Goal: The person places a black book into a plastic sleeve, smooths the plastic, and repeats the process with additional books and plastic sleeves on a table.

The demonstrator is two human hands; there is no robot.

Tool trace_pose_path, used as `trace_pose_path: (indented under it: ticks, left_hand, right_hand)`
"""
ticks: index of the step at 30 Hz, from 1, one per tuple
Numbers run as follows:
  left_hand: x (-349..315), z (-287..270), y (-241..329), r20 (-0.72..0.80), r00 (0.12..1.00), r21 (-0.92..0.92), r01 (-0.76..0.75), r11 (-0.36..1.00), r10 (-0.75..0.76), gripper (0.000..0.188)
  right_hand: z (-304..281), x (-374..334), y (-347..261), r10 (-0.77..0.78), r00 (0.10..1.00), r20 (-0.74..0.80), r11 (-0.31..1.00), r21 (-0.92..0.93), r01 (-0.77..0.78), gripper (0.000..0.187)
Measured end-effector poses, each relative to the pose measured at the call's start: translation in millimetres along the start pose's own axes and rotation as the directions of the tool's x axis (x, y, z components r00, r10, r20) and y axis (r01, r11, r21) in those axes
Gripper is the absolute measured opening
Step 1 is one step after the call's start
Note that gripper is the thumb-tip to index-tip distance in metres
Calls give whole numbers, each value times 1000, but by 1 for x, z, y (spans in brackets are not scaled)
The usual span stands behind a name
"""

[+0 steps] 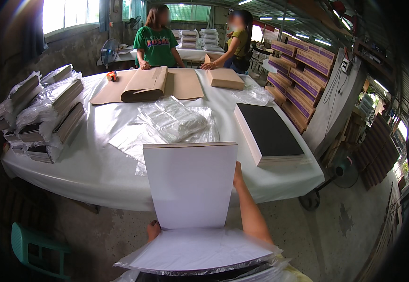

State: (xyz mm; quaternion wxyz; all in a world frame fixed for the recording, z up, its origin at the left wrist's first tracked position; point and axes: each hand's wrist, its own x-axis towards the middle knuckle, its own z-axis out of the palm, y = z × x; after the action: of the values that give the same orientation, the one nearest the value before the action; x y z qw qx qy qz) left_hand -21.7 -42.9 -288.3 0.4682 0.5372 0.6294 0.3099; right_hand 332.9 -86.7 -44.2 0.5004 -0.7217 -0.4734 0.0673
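In front of me a white board (190, 183), or a thin stack of them, stands upright with its brownish top edge showing. My right hand (238, 175) grips its right edge, fingers partly hidden behind it. At the lower left corner, my left hand (154, 230) is closed at the edge. Against my body lies a white sheet under clear plastic (204, 251); whether it joins the upright board I cannot tell. Just beyond the board, clear plastic bags (174, 120) lie in a loose pile. A thick stack of black-topped boards (270, 129) sits to the right.
Plastic-wrapped board stacks (49, 110) fill the white table's (101, 174) left end. Two people stand across it near brown paper (145, 84), a brown pack (225, 78) and a tape dispenser (112, 76). Cartons (303, 77) rise right; a green stool (37, 249) stands lower left.
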Motion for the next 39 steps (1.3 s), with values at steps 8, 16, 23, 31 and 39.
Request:
trace_pose_path:
  ticks: [8,16,23,31,39]
  left_hand:
    - [-17,-8,33,12,999,101,-35,994,34,29]
    - [-7,-6,18,24,1000,61,-1,998,0,31]
    - [3,-1,3,45,999,21,1,1000,-2,31]
    - [-12,-4,23,29,999,78,11,997,-13,29]
    - [-5,-4,14,20,1000,71,-22,997,21,27]
  right_hand:
    - [2,0,7,51,998,-20,997,63,-50,17]
    - [0,0,-7,-1,1000,18,999,-42,2,17]
    - [1,1,-1,4,1000,-8,1000,28,-4,17]
    - [-1,0,4,46,999,-9,999,24,-45,18]
    - [-1,-1,-4,16,1000,-3,1000,0,-16,19]
